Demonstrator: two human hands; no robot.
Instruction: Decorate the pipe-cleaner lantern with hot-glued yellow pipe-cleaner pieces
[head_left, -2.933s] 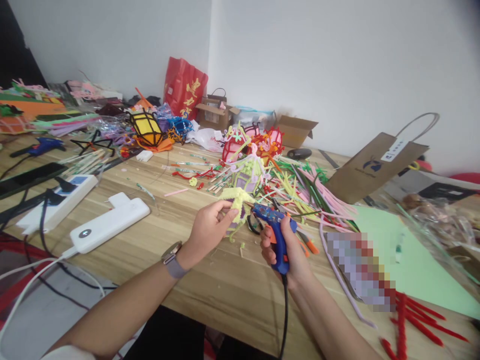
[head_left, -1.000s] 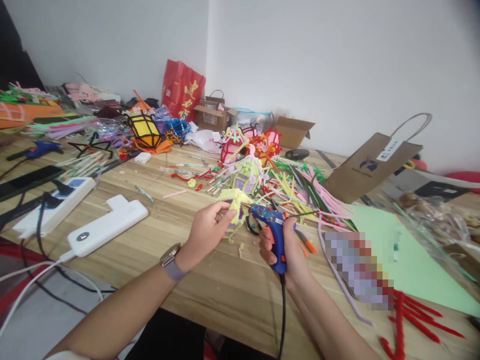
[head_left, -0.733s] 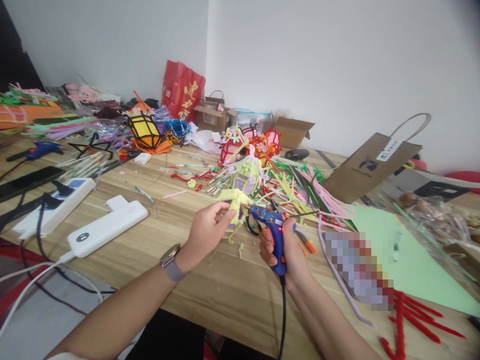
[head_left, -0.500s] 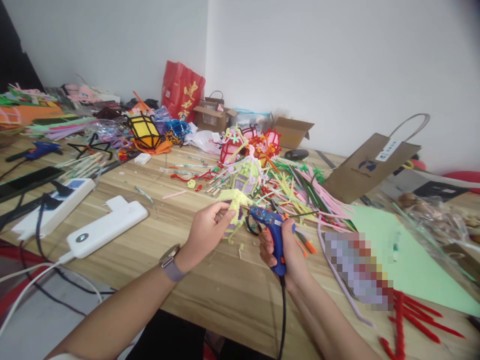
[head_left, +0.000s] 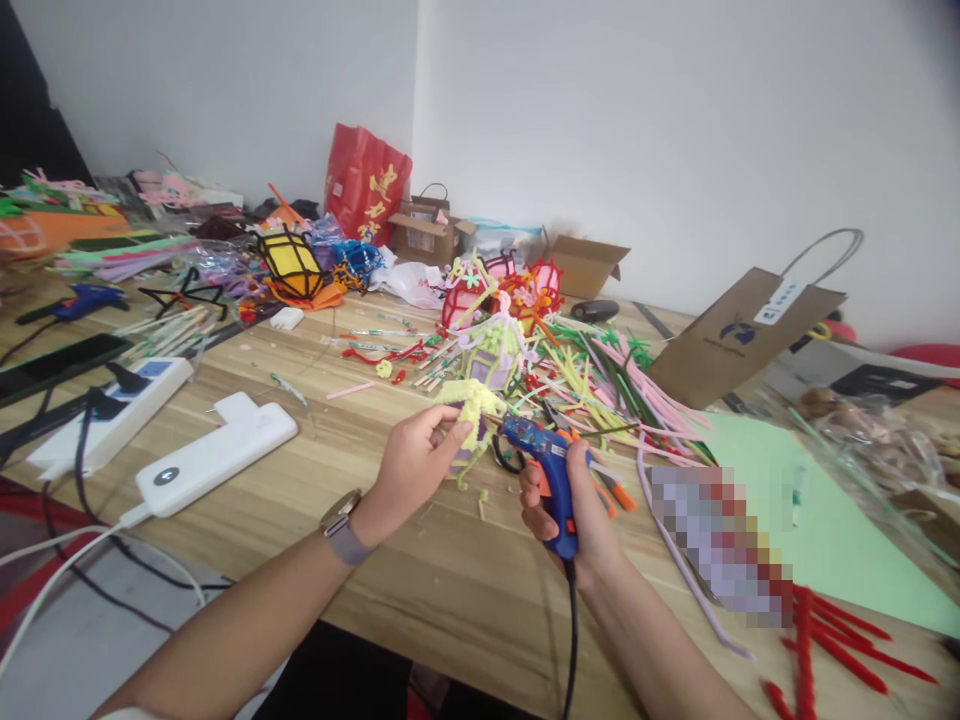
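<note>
Between the thumb and fingers of my left hand [head_left: 420, 460] is a small lantern [head_left: 474, 400] of pale yellow pipe cleaners with purple sides. My right hand [head_left: 581, 500] is wrapped round a blue hot glue gun [head_left: 555, 470], its cord hanging down over the table's front edge. The gun's nozzle points left and reaches the lantern's top; whether it touches cannot be made out. Just behind stands another lantern [head_left: 491, 360] in green, lilac and pink. Pliers with orange handles [head_left: 619, 490] lie beside the glue gun, partly hidden by it.
Pipe cleaners [head_left: 615, 380] spread across the table behind my right hand. A white power bank [head_left: 217, 455] and a power strip [head_left: 112, 415] with cables lie at left. Green paper [head_left: 825, 520] and a leaning paper bag [head_left: 742, 335] are at right. A second glue gun [head_left: 90, 300] lies far left.
The glue gun in my right hand has shifted very slightly right and down. My left hand and the lantern have stayed in nearly the same place.
</note>
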